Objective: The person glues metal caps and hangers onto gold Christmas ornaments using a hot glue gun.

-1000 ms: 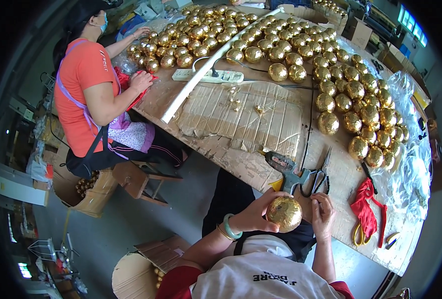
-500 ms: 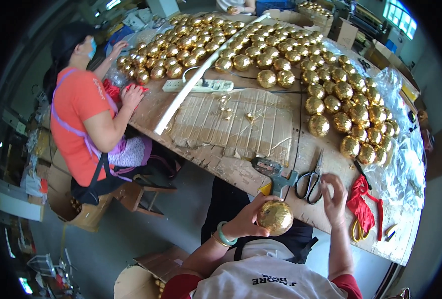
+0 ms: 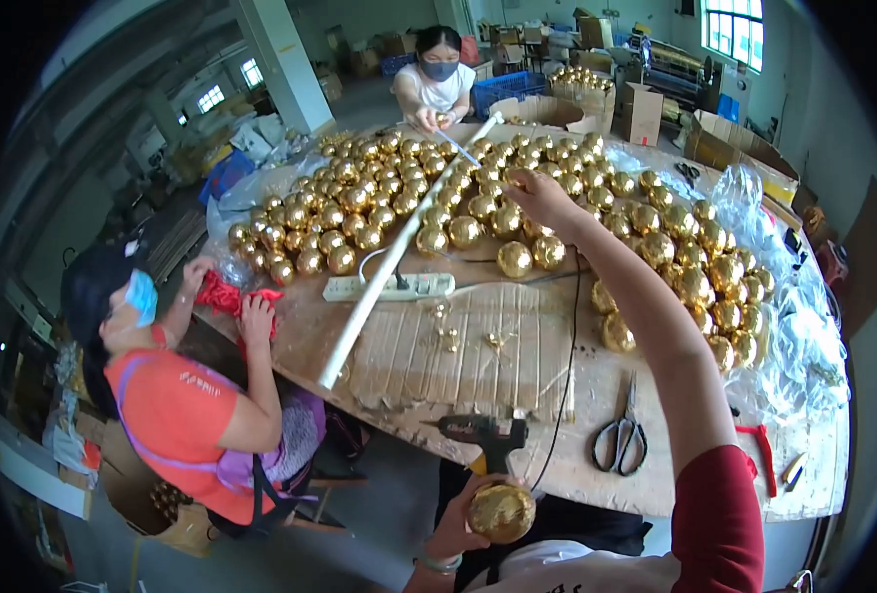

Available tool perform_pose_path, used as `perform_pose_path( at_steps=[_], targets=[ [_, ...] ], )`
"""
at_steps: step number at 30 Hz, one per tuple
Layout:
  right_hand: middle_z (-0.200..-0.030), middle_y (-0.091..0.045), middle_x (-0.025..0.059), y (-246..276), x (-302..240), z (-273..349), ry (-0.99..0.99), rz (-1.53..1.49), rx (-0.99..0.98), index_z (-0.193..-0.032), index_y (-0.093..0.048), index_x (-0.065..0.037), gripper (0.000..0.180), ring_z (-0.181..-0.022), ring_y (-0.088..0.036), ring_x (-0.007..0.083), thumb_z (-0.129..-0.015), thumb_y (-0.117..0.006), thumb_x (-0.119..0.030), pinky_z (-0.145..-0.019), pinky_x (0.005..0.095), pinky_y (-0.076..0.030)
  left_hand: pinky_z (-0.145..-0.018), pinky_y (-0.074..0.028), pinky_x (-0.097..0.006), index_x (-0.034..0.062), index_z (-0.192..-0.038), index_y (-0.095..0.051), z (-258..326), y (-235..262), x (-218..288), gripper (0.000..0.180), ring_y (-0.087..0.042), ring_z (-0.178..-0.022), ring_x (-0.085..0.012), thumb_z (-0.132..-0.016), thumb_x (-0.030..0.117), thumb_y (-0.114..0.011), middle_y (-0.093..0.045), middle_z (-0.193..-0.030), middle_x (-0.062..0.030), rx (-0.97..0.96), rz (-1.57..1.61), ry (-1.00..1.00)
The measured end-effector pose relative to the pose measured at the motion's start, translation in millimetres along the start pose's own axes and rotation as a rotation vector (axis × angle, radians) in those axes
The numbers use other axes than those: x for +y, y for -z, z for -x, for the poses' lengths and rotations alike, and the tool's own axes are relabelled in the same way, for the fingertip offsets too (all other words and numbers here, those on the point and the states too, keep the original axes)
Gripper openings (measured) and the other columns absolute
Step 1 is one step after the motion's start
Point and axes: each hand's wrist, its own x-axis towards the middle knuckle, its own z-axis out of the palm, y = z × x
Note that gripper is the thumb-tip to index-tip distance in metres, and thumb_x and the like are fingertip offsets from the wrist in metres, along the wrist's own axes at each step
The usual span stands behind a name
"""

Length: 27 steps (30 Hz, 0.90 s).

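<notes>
My left hand (image 3: 455, 524) is closed around a gold foil-covered ball (image 3: 501, 512) below the table's near edge. Just beyond it is a dark glue gun (image 3: 482, 435), its cable running up the table. My right arm stretches far over the table, and the right hand (image 3: 540, 198) hovers above the gold balls (image 3: 463, 232) with its fingers bent and apart. Close to its fingertips is the end of a thin pale stick (image 3: 461, 148), apparently held out by a person across the table (image 3: 438, 87). I see a small gap between stick and fingers.
Black-handled scissors (image 3: 619, 443) lie right of a cardboard sheet (image 3: 518, 341). A long white tube (image 3: 379, 287) crosses the table over a power strip (image 3: 389, 287). Clear plastic (image 3: 794, 346) covers the right edge. At left, another person (image 3: 186, 395) handles red material (image 3: 223, 294).
My right hand has gone from beside the scissors to far over the balls. The ball in my left hand sits lower in view. The view has tilted up, showing the person opposite and the stick.
</notes>
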Motion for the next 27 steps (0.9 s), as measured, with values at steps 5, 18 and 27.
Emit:
perform_pose_path(
  at_steps=[5, 18, 27],
  targets=[
    [-0.125, -0.054, 0.0317, -50.1, 2.9, -86.0, -0.138, -0.058, 0.1, -0.14, -0.039, 0.0, 0.082, -0.119, -0.053, 0.0415, -0.09, -0.045, -0.066, -0.102, 0.0439, -0.042, -0.1, -0.047, -0.042, -0.0079, -0.133, -0.039, -1.3, 19.0, 15.4, 0.099, -0.058, -0.116, -0.029, -0.057, 0.03, -0.091, -0.052, -0.131, -0.024, 0.135, 0.071, -0.012],
    [-0.052, -0.04, 0.0014, -113.9, 7.3, -147.2, -0.4, -0.955, -0.055, -0.078, -0.055, -0.002, 0.023, -0.036, -0.031, 0.012, -0.095, -0.048, -0.015, -0.034, 0.0299, -0.02, -0.098, -0.048, -0.043, -0.0057, -0.131, -0.043, -36.2, 76.3, 30.3, 0.078, -0.059, -0.113, -0.0294, -0.074, 0.035, -0.078, -0.053, -0.128, -0.0207, 0.118, 0.142, -0.032],
    [-0.076, -0.049, 0.0016, -19.6, -0.5, 19.0, -0.04, -1.566, -0.191, -0.085, -0.053, -0.005, 0.028, -0.063, -0.041, 0.0127, -0.101, -0.042, -0.025, -0.061, 0.0289, -0.037, -0.102, -0.043, -0.039, -0.0061, -0.138, -0.035, -28.4, 51.3, 8.1, 0.11, -0.052, -0.121, -0.0275, -0.053, 0.03, -0.094, -0.045, -0.133, -0.0172, -0.058, 0.131, -0.012]
  ],
)
